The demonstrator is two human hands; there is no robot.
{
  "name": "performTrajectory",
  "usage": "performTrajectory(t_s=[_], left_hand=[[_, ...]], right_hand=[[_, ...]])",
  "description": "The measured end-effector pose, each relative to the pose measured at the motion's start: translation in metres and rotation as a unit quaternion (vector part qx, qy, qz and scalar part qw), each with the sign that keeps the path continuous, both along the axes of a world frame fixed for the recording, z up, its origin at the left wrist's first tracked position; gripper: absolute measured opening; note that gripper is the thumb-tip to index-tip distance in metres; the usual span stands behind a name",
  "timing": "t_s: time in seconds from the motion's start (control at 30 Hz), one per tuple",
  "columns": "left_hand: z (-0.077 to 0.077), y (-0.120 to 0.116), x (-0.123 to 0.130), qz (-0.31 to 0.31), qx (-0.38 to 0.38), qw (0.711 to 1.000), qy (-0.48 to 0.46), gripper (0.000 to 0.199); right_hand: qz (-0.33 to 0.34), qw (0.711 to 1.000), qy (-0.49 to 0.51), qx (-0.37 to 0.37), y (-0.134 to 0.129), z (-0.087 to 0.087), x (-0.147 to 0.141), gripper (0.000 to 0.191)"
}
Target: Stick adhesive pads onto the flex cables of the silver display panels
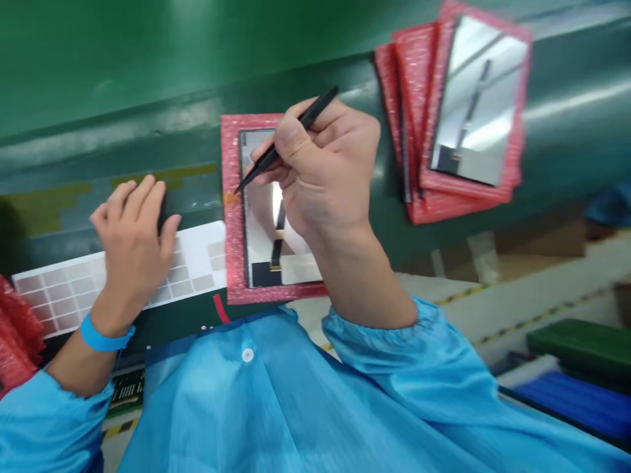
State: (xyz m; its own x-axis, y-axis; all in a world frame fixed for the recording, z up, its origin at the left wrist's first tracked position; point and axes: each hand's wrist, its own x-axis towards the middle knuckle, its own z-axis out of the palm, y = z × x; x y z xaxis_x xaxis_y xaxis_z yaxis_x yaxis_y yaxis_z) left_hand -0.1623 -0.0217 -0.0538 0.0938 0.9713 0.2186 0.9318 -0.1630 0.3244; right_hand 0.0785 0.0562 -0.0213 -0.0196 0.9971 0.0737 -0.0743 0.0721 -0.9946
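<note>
My right hand (pixel 325 157) is closed around black tweezers (pixel 269 157), tilted with the fine tip down to the left. That tip is at the left edge of a display panel (pixel 259 217), by a small orange patch (pixel 230 197) on the pink bubble wrap (pixel 234 263) beneath the panel. I cannot tell whether it touches. A dark flex cable (pixel 277 253) runs down the panel's back; my hand and forearm hide the panel's right part. My left hand (pixel 135 236) lies palm down, fingers stretched out, over a white sheet of grey labels (pixel 197 266). Something dark shows beside its thumb.
Several panels in pink bubble wrap (pixel 417 112) are stacked to the right on the green table (pixel 315 92). More red wrap (pixel 17 328) is at the far left. A red strip (pixel 221 309) lies by the front edge. Blue and green stacked items (pixel 582 394) stand lower right.
</note>
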Motion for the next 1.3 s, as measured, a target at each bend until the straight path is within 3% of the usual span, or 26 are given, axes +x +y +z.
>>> performTrajectory(t_s=[0.13, 0.3, 0.4, 0.5, 0.6, 0.87, 1.3], left_hand=[[0.012, -0.005, 0.002, -0.026, 0.089, 0.996, 0.007, 0.039], [0.037, -0.044, 0.061, -0.114, 0.086, 0.99, -0.024, 0.033], [0.028, -0.063, 0.099, -0.162, 0.044, 0.984, -0.055, 0.04], [0.013, -0.07, 0.116, -0.172, 0.019, 0.984, -0.045, 0.049], [0.006, -0.07, 0.116, -0.175, 0.017, 0.984, -0.027, 0.053], [0.01, -0.07, 0.115, -0.171, -0.005, 0.985, -0.009, 0.053], [0.011, -0.071, 0.116, -0.158, -0.026, 0.987, 0.01, 0.049]], right_hand=[[-0.05, 0.998, -0.022, -0.037, -0.034, 0.005, 0.051, 0.042], [-0.061, 0.995, -0.024, -0.073, -0.076, -0.007, 0.076, 0.032], [-0.076, 0.992, -0.026, -0.094, -0.086, -0.013, 0.078, 0.031], [-0.079, 0.989, -0.033, -0.121, -0.087, -0.014, 0.078, 0.03], [-0.073, 0.987, -0.039, -0.135, -0.086, -0.009, 0.08, 0.031], [-0.061, 0.981, -0.077, -0.17, -0.085, -0.005, 0.081, 0.029], [-0.064, 0.988, -0.084, -0.113, -0.088, -0.002, 0.079, 0.02]])
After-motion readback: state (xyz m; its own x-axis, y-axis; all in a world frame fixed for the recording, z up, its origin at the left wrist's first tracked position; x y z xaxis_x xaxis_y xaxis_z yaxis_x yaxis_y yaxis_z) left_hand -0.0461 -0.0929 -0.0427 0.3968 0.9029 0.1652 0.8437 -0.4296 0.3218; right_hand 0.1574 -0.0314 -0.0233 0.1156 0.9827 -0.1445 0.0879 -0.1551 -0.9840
